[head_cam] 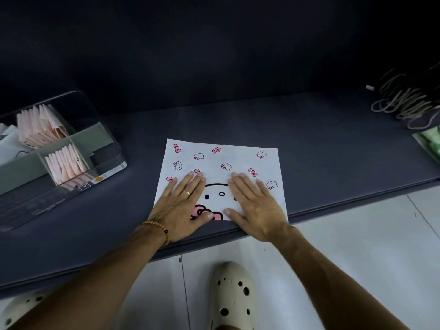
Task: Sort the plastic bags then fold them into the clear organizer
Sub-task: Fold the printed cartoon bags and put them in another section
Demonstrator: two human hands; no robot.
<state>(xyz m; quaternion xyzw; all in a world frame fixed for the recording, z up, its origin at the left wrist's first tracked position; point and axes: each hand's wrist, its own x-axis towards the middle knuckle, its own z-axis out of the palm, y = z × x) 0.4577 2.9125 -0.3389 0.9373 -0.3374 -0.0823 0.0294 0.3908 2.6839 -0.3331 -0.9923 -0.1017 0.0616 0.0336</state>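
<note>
A white plastic bag printed with pink bows and small cat faces (pixel 220 163) lies flat on the dark blue-grey counter (pixel 321 144), its near edge at the counter's front edge; the left hand (pixel 181 206), with a ring and a beaded bracelet (pixel 158 231) at the wrist, presses palm-down on the bag's near left part, fingers straight, gripping nothing; the right hand (pixel 253 206) presses likewise on the near right part, fingers straight and spread, its grip open too; a large cat face with a pink bow shows between the two hands. At the counter's left end stands the clear plastic organizer with grey dividers (pixel 95 139), well apart from the bag; folded pale pink bags (pixel 64 163) stand upright in its compartments. At the far right lie a coiled bundle of pale cords (pixel 402 98) and a green-and-white packet (pixel 431 141), cut by the frame edge. Below, cream perforated clogs (pixel 232 298) rest on a pale tiled floor (pixel 357 246).
</note>
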